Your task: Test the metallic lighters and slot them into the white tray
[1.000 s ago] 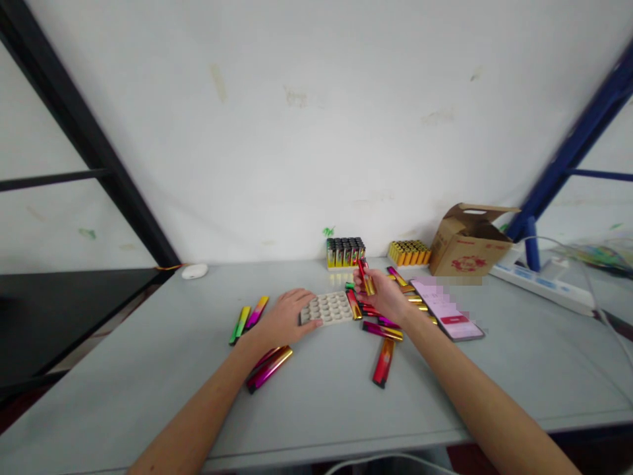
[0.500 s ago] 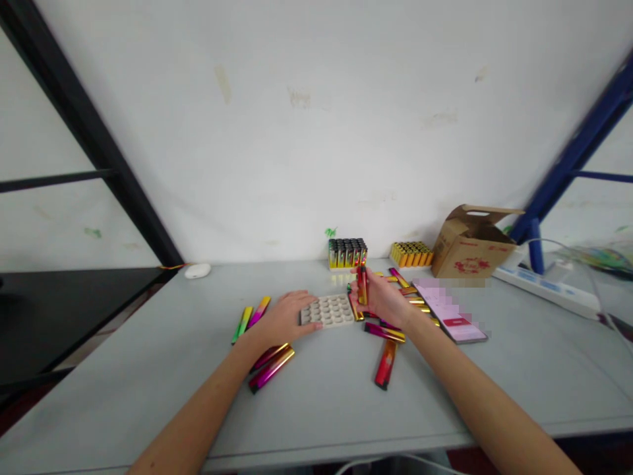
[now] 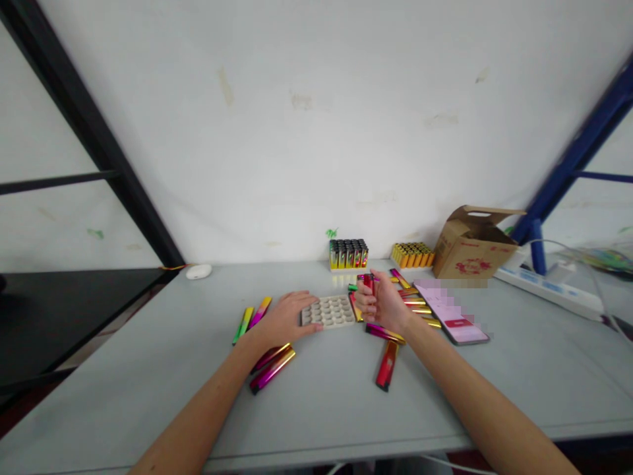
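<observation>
A pale holder tray with rows of round holes [image 3: 332, 313] lies flat on the table. My left hand [image 3: 293, 318] grips its left end, thumb along the near side and fingers over the far side. Just right of the tray, my right hand [image 3: 383, 302] is closed around a red lighter [image 3: 368, 282], its upper end showing above the fingers. Several shiny red, purple and gold lighters [image 3: 386, 332] lie beneath and beside this hand. A red lighter [image 3: 386, 366] lies nearer me. To the left are a green-yellow lighter [image 3: 242, 325] and a purple-gold one [image 3: 273, 371].
At the wall stands a filled rack of black-topped lighters [image 3: 349, 254], with a tray of yellow cylinders [image 3: 413, 254] right of it. Farther right are an open cardboard box [image 3: 469, 254], a phone [image 3: 457, 320] and a power strip [image 3: 548, 290]. A white case [image 3: 198, 271] sits at back left.
My right hand has turned and lowered slightly, so its fingers now wrap round the lighter that stood upright in its grip. My left hand and the tray stay in place.
</observation>
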Tool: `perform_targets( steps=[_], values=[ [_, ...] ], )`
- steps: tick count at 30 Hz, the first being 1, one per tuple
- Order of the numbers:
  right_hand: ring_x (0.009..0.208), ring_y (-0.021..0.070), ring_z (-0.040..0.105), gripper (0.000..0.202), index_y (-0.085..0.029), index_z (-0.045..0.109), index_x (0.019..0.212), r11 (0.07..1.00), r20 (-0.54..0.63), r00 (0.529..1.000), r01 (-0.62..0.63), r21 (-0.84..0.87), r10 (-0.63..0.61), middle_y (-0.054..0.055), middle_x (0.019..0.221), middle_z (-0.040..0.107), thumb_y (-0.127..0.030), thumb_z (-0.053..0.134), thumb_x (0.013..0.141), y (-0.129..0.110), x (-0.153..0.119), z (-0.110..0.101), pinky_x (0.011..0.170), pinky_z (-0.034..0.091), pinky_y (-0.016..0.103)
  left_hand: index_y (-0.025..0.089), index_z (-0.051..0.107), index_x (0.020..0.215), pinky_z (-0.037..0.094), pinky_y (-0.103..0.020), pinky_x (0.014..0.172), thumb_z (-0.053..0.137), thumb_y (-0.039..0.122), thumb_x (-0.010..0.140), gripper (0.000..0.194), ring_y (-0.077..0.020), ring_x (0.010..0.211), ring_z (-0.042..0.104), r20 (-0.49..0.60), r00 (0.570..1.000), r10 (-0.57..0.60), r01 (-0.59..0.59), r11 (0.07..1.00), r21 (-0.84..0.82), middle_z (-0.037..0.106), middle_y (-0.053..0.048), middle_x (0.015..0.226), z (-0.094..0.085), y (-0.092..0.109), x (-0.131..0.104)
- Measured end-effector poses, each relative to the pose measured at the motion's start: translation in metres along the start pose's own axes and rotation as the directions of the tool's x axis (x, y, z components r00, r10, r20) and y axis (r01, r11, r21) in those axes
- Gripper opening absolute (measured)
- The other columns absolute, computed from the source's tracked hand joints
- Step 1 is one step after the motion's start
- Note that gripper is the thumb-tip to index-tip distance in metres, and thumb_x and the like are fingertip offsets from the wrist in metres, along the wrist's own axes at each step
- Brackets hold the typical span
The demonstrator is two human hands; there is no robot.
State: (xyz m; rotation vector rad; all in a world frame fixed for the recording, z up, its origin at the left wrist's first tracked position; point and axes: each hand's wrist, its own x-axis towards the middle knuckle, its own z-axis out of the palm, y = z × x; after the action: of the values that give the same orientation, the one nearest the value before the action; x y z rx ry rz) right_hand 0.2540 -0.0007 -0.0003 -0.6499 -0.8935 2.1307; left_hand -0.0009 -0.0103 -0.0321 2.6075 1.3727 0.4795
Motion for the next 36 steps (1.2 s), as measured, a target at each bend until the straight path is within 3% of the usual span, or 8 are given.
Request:
perform_targets(
  steps=[5,12,17,23,29,36],
  values=[
    [0.035,0.0085,0.022,0.040,-0.022,0.033,0.056,0.998,0.050,0.997,0.056,-0.005,-0.055,-0.009,0.044,0.022,-0.053,0.038,0.081,0.0081,0.0059,-0.0080,0.038,0.032,0.022,0.018,0.056,0.127,0.034,-0.041,0.109,0.059,0.055,0.081,0.059,-0.0258,0.127,0.048,0.002,1.000,0.005,-0.005,1.000,0.007,0.059,-0.011,0.132,-0.0005,0.0007,0.0001],
    [0.036,0.0062,0.012,0.040,-0.021,0.031,0.054,0.999,0.085,0.996,-0.004,0.043,0.000,-0.010,0.044,0.019,-0.050,0.047,0.076,0.0056,0.0056,-0.0076,0.032,0.015,0.018,0.017,0.055,0.128,0.034,-0.043,0.109,0.059,0.055,0.082,0.059,-0.0267,0.126,0.049,0.008,1.000,0.008,-0.008,1.000,0.019,0.058,-0.012,0.133,-0.0020,0.0027,-0.0001],
    [0.038,0.0063,0.014,0.039,-0.021,0.034,0.058,0.997,0.109,0.993,0.042,0.059,-0.049,-0.009,0.046,0.025,-0.053,0.046,0.077,0.0045,0.0026,-0.0066,0.034,0.015,0.017,0.017,0.056,0.126,0.035,-0.042,0.109,0.060,0.053,0.081,0.058,-0.0268,0.126,0.050,0.001,1.000,0.017,-0.017,1.000,0.003,0.059,-0.012,0.132,-0.0023,0.0026,0.0001],
    [0.039,0.0088,0.026,0.035,-0.021,0.036,0.056,0.997,0.085,0.993,0.079,-0.004,-0.078,-0.008,0.047,0.022,-0.050,0.045,0.074,0.0070,0.0027,-0.0088,0.038,0.029,0.021,0.017,0.056,0.127,0.035,-0.045,0.108,0.061,0.049,0.082,0.056,-0.0282,0.126,0.050,-0.002,1.000,0.012,-0.012,1.000,-0.022,0.059,-0.013,0.132,-0.0021,0.0031,-0.0007],
    [0.037,0.0063,0.015,0.039,-0.021,0.032,0.050,0.995,0.080,0.992,0.092,0.044,-0.095,-0.009,0.044,0.016,-0.050,0.048,0.071,0.0030,0.0030,-0.0071,0.034,0.017,0.018,0.017,0.058,0.124,0.037,-0.044,0.107,0.061,0.048,0.081,0.054,-0.0285,0.124,0.051,-0.035,0.999,0.029,-0.031,0.999,-0.037,0.061,-0.013,0.130,-0.0021,0.0025,-0.0013],
    [0.036,0.0058,0.013,0.038,-0.020,0.037,0.053,0.996,0.018,0.996,0.089,0.014,-0.090,-0.010,0.044,0.019,-0.049,0.047,0.076,0.0064,0.0052,-0.0043,0.034,0.015,0.018,0.018,0.058,0.125,0.036,-0.044,0.107,0.060,0.049,0.082,0.053,-0.0283,0.124,0.052,-0.031,0.999,0.034,-0.034,0.999,0.001,0.060,-0.013,0.130,-0.0026,0.0040,-0.0015]
  ],
)
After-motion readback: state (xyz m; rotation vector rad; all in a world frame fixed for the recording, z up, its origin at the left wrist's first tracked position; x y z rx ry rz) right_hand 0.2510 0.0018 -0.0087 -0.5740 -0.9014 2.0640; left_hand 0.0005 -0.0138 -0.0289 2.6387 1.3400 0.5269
